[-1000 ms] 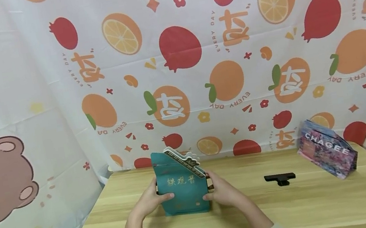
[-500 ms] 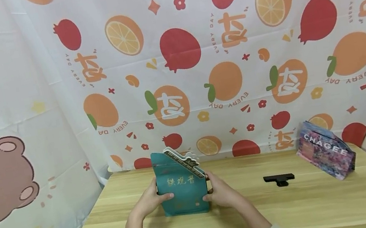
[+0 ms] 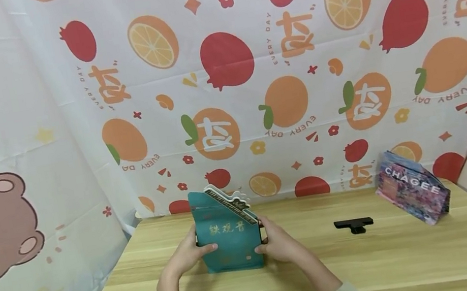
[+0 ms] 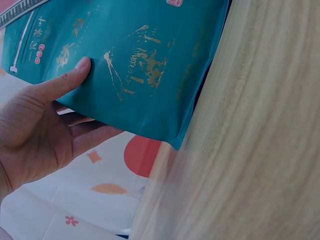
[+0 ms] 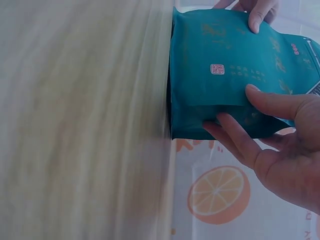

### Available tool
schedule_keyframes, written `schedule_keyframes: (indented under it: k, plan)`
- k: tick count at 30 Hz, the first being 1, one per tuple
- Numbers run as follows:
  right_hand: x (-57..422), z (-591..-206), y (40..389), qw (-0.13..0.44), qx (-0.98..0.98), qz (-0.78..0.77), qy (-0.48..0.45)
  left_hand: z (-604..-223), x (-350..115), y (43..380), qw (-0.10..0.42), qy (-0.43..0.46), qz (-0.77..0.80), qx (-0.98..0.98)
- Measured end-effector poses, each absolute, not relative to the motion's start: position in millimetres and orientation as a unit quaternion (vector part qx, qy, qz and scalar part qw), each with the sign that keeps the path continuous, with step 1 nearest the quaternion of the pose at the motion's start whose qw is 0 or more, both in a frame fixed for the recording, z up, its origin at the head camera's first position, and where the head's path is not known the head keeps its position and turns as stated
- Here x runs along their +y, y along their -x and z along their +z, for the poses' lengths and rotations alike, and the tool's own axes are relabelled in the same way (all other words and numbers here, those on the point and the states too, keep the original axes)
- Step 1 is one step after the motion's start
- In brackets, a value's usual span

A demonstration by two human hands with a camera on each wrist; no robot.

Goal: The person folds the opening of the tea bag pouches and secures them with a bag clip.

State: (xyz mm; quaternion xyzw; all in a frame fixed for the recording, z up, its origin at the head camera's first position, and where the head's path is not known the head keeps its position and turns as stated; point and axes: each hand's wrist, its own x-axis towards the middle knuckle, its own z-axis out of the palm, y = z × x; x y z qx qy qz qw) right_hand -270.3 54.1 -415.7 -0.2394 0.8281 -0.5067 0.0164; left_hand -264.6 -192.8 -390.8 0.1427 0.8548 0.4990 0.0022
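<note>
A teal tea pouch (image 3: pixel 230 251) with gold lettering stands upright on the wooden table. My left hand (image 3: pixel 186 253) grips its left side, thumb on the front and fingers behind the edge. On the opposite side, my right hand (image 3: pixel 280 243) holds the pouch between thumb and fingers. A black patterned strip with a white, cloud-shaped edge (image 3: pixel 237 207) runs diagonally across the pouch's upper right corner. In the left wrist view, the left thumb presses the teal front (image 4: pixel 135 95). The right wrist view has both hands on the pouch (image 5: pixel 215 45); some fingertips are hidden behind it.
A black bag clip (image 3: pixel 353 225) lies on the table (image 3: pixel 329 273) right of the hands. Farther right, a colourful CHAGEE bag (image 3: pixel 412 190) leans at a tilt near the back. A fruit-print cloth (image 3: pixel 150 92) hangs behind the table.
The head view has shifted slightly. Both hands keep their hold on the pouch, which stays in about the same place.
</note>
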Motion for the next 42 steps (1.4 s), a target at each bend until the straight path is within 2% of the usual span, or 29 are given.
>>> schedule_keyframes:
  k: [42]
  plan:
    - [19.8, -415.5, 276.9, 0.009, 0.847, -0.49, 0.206, -391.6, -215.1, 259.2, -0.008, -0.109, 0.507, 0.855]
